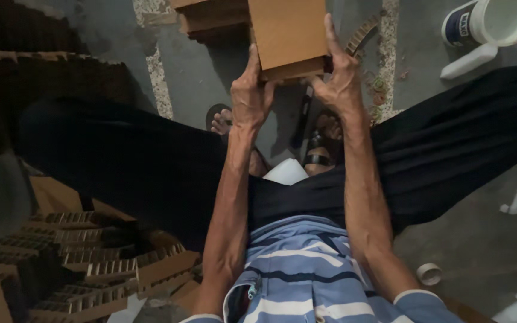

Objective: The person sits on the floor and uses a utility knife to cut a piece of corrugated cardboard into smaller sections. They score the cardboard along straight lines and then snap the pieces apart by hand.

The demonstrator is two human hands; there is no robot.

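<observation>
Cardboard box [287, 36], brown and flat-sided, sits raised above our lap, over the grey floor [210, 72]. We clasp its near edge from both sides, left hand [251, 90] and right hand [339, 81], fingers [331, 33] pressed up its face. Corrugated cardboard pieces [91, 275] lie stacked at our left, a white bucket [492, 21] far right.

The cardboard box [287, 36] is held out front between the left hand [251, 90] and right hand [341, 81], above the floor [486, 239]. A bucket [492, 23] stands far right; stacked cardboard pieces [91, 275] lie near left, a tape roll [429, 274] near right.
</observation>
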